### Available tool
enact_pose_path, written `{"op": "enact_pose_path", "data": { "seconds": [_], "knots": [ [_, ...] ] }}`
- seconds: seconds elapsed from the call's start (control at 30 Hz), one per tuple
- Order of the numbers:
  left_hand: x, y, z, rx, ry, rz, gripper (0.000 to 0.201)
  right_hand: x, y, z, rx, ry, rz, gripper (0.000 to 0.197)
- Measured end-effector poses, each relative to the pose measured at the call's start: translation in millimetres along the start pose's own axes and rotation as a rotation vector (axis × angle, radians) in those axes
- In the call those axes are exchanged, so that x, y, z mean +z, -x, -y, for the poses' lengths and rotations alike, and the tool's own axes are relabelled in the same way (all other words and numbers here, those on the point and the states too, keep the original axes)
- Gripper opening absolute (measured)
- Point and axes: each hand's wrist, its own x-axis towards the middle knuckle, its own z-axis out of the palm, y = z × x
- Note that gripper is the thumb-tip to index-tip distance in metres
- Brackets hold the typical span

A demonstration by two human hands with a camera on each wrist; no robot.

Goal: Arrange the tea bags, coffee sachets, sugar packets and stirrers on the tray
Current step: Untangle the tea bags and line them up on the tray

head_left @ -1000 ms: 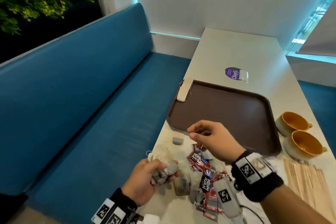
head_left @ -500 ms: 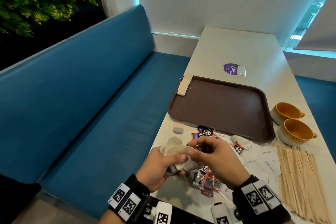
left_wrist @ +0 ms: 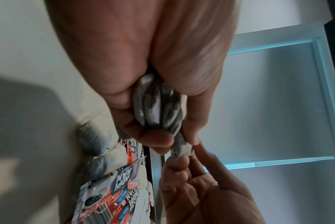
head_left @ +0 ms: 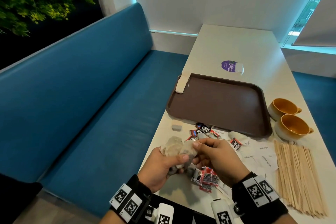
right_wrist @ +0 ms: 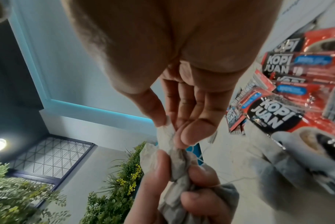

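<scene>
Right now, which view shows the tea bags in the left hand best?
Left wrist: the tea bags fill the left hand's grip. The right wrist view shows them crumpled and low; the head view mostly hides them.

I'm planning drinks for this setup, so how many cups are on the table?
2. Both stand right of the tray: the far cup by its right edge, the near cup by its near right corner, close in front of the first.
</scene>
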Motion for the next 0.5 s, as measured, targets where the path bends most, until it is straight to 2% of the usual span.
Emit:
{"op": "enact_pose_path", "data": {
  "seconds": [0.1, 0.23, 0.37, 0.5],
  "knots": [
    [-1, 0, 1, 0.025, 0.013, 0.013, 0.025, -1, -1, -1, -0.006, 0.035, -0.009, 0.016],
    [-6, -5, 2, 0.014, 0.02, -0.007, 0.03, -5, -8, -2, 0.028, 0.059, 0.01, 0.018],
    [-16, -13, 3, -0.03, 0.0, -0.077, 0.031, -7, -19, 0, 0.064, 0.046, 0.015, 0.014],
    [-28, -21, 1, -0.046, 0.072, -0.168, 0.028, -10, -40, 13, -0.019, 0.132, -0.032, 0.013]
  ]
}}
